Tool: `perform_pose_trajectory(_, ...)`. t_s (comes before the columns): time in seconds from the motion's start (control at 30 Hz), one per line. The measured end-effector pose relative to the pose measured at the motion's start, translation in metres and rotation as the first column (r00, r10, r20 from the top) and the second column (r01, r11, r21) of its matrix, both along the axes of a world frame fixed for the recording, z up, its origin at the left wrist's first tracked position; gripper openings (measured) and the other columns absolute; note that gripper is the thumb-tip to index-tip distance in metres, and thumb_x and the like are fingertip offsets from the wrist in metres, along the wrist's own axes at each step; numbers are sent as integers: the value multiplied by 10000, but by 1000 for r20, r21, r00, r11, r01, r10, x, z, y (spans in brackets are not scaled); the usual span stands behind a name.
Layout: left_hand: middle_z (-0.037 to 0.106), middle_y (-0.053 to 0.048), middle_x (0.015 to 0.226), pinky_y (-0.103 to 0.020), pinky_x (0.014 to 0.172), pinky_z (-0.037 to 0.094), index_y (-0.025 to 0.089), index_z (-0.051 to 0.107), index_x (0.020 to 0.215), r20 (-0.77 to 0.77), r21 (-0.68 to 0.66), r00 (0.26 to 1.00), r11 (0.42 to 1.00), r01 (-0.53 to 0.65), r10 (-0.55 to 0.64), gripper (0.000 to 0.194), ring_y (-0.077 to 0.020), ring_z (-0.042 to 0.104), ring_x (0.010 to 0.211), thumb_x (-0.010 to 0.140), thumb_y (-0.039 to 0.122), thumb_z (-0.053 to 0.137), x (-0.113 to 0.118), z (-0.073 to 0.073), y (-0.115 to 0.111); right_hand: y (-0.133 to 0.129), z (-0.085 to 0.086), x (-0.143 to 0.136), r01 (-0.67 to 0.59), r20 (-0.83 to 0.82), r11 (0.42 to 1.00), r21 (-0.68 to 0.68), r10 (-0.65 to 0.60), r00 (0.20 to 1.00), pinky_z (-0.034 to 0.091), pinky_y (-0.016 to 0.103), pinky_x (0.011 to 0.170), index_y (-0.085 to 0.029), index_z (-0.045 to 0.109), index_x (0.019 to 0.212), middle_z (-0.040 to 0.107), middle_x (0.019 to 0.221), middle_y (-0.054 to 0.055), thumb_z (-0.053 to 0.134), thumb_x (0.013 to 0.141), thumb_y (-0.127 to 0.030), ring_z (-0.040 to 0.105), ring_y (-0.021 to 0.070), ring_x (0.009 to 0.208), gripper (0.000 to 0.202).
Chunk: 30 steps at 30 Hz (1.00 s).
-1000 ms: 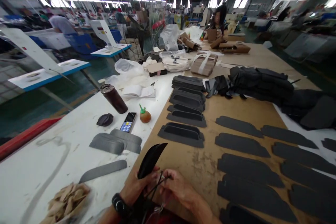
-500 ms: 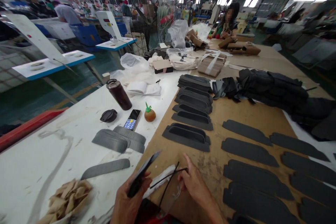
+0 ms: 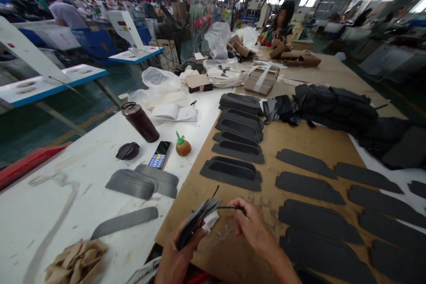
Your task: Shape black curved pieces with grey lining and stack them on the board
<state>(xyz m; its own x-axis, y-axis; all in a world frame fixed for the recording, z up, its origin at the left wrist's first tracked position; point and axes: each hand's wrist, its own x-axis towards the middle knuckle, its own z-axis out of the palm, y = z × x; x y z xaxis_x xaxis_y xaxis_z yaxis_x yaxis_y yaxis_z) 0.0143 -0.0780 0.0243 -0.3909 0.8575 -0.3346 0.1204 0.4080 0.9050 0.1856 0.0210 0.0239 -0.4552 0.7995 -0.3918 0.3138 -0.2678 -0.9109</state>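
Observation:
My left hand [image 3: 178, 253] is closed around a bundle of thin dark grey pieces [image 3: 196, 218], fanned out at the top end. My right hand [image 3: 254, 226] pinches the end of a thin black strip [image 3: 229, 207], which runs leftward to the bundle. A small white scrap [image 3: 211, 220] shows beside the bundle, near my left fingers. Beyond my hands lies a stack of dark shaped panels [image 3: 231, 174] on the brown board [image 3: 229, 248]. More flat dark panels [image 3: 309, 186] are spread out to the right of my right hand.
On the white tabletop [image 3: 49, 195] are grey curved pieces [image 3: 131, 184], a phone [image 3: 160, 154], a brown bottle with a green nozzle [image 3: 183, 147], an open flask [image 3: 141, 122], its lid [image 3: 128, 151] and a notebook [image 3: 175, 112]. Crumpled tan cloth [image 3: 78, 262] lies front left. A person [image 3: 282, 22] is at the far end.
The bundle in my left hand has turned and fanned out. The black strip, earlier crossing another over a white piece, now stretches between my hands. The view has shifted slightly right.

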Motion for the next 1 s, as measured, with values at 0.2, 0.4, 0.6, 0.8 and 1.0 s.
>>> perform_pose_trajectory(0.2, 644, -24, 651, -231, 432, 383, 152, 657, 820, 157, -49, 971, 983, -174, 180, 474, -121, 461, 469, 543, 534, 714, 1, 15, 6, -2, 15, 23, -24, -42, 1000, 16, 25, 999, 410, 206, 539, -173, 575, 856, 565, 725, -8, 500, 789, -371, 535, 123, 649, 222)
perform_pose_trajectory(0.4, 653, -20, 672, -237, 514, 416, 166, 650, 766, 335, 1, 926, 983, -185, 174, 388, -112, 485, 504, 550, 472, 748, 18, 31, 3, -4, 26, 36, 79, -62, 992, 97, -73, 995, 411, 219, 585, -177, 577, 878, 550, 685, -14, 471, 822, -461, 516, 117, 639, 309)
perform_pose_trajectory(0.6, 533, 23, 531, -231, 478, 332, 156, 655, 835, 435, 111, 900, 990, -92, 35, 369, -66, 369, 409, 673, 488, 656, 20, 30, 7, 5, 16, 47, 148, -343, 972, -183, -205, 917, 356, 198, 431, -168, 540, 807, 448, 486, -66, 476, 791, -564, 415, 66, 397, 401)
perform_pose_trajectory(0.8, 430, 52, 463, -224, 500, 314, 135, 621, 1032, 337, 122, 938, 992, 35, -75, 476, -91, 386, 464, 703, 478, 630, 36, 42, 41, -15, 17, 28, -233, -662, 808, -542, -239, 710, 302, 178, 330, -181, 491, 703, 371, 385, -103, 575, 717, -568, 296, 46, 286, 396)
perform_pose_trajectory(1.0, 528, 7, 554, -220, 493, 366, 143, 672, 833, 392, 87, 903, 984, 153, -175, 395, -102, 438, 506, 643, 489, 676, 57, 43, 46, -39, 24, 24, -385, -654, 606, -696, -315, 688, 256, 163, 367, -191, 520, 711, 351, 459, -93, 550, 759, -507, 263, 36, 340, 321)
